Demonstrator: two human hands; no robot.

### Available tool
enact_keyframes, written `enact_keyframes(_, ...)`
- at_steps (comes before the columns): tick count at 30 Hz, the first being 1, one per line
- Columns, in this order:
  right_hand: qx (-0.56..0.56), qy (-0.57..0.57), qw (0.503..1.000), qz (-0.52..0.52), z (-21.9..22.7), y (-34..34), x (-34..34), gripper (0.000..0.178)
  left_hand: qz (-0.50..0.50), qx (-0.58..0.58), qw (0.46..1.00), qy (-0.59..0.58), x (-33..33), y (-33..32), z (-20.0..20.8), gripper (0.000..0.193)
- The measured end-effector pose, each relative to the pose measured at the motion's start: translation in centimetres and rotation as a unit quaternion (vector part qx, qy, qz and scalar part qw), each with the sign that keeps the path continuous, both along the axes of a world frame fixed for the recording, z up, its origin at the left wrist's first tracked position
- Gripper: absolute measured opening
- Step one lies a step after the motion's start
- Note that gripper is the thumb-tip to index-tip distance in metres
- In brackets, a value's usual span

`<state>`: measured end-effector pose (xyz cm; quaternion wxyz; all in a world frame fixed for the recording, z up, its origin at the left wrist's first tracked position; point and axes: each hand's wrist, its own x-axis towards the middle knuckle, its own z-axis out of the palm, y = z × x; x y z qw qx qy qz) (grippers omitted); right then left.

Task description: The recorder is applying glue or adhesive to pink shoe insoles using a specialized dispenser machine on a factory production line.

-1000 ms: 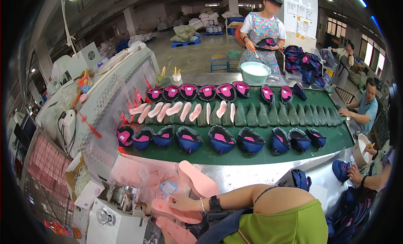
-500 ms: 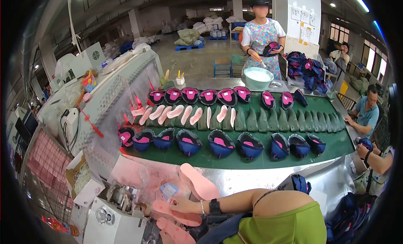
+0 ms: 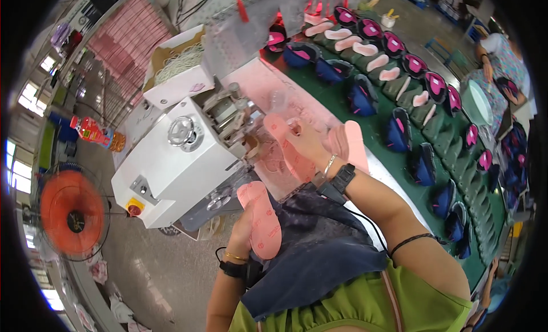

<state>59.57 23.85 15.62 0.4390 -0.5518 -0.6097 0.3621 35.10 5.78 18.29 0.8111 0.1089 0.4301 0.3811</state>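
My left hand (image 3: pixel 242 232) is closed on a pink insole (image 3: pixel 265 224) with red printed marks, its fingers partly hidden by it. A second pink insole (image 3: pixel 288 152) is pinched in my right hand (image 3: pixel 305 139), in front of the white machine's metal working head (image 3: pixel 231 115). The two insoles are apart. Right of my right hand, a stack of pink insoles (image 3: pixel 357 143) lies on the table edge. A dark blue apron (image 3: pixel 319 258) covers my lap.
The white machine (image 3: pixel 177 158) with handwheel stands at left, beside a carton of pale cords (image 3: pixel 180 63). An orange fan (image 3: pixel 71 212) and red-labelled jar (image 3: pixel 97 132) are farther left. Blue shoe uppers (image 3: pixel 362 95) and green lasts line the green belt (image 3: pixel 377 126); a person works beyond.
The view has swung left and down, bringing the machine and fan into sight. My left hand has come into view holding its insole. My right hand still grips the other insole.
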Motion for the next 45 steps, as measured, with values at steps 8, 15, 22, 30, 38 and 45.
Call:
enact_keyframes(8, -0.018, -0.024, 0.999, 0.010, -0.8, 5.9, -4.0, 0.046, 0.081, 0.011, 0.994, 0.077, -0.6, -2.1, -0.5, 0.045)
enact_keyframes(15, -0.117, -0.030, 0.992, -0.035, 1.1, 6.1, -0.8, 0.048, 0.010, -0.013, 1.000, 0.013, -0.5, -0.6, -1.3, 0.043)
enact_keyframes(22, 0.140, -0.192, 0.969, -0.070, 3.6, 6.6, 0.4, 0.036, 0.002, -0.043, 0.997, 0.070, -0.4, -0.9, -1.4, 0.039)
enact_keyframes(30, -0.055, -0.073, 0.984, -0.151, 0.5, 9.5, -6.0, 0.043, 0.054, -0.011, 0.996, 0.071, -0.2, -1.5, 0.6, 0.038)
enact_keyframes(38, 0.162, 0.049, 0.983, -0.070, 3.3, 8.7, 0.9, 0.036, -0.032, -0.016, 0.991, 0.129, 0.4, -0.2, -0.4, 0.042)
enact_keyframes(45, 0.000, 0.175, 0.925, -0.337, 5.1, -0.4, 25.9, 0.026, -0.058, -0.014, 0.996, 0.071, 3.6, 2.0, 1.8, 0.045)
